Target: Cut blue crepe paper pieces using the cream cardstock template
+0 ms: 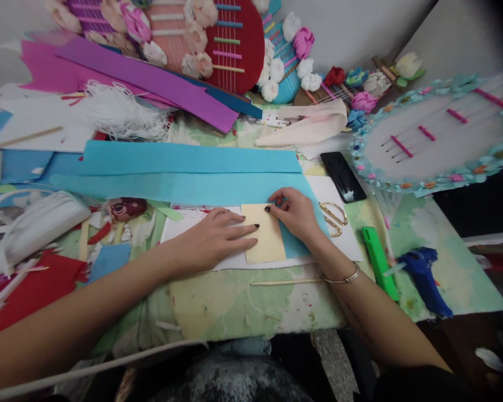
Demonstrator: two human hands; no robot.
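Dark clothing (235,379) at bottom edge. Cream card (270,243), center frame, is overlapped by left hand (213,234), fingers spread apart; right hand (297,215) is curled at its upper-right corner, grip can't be told. Card best pressed flat, squared to blue sheet (295,247).

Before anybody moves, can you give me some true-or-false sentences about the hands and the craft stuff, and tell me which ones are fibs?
1. The left hand has fingers over the cream paper. True.
2. The right hand is holding the scissors. False: the gold-handled scissors lie beside it.
3. A bracelet is around the right wrist. True.
4. The glue gun is red. False: the glue gun is blue.
5. The phone is black. True.
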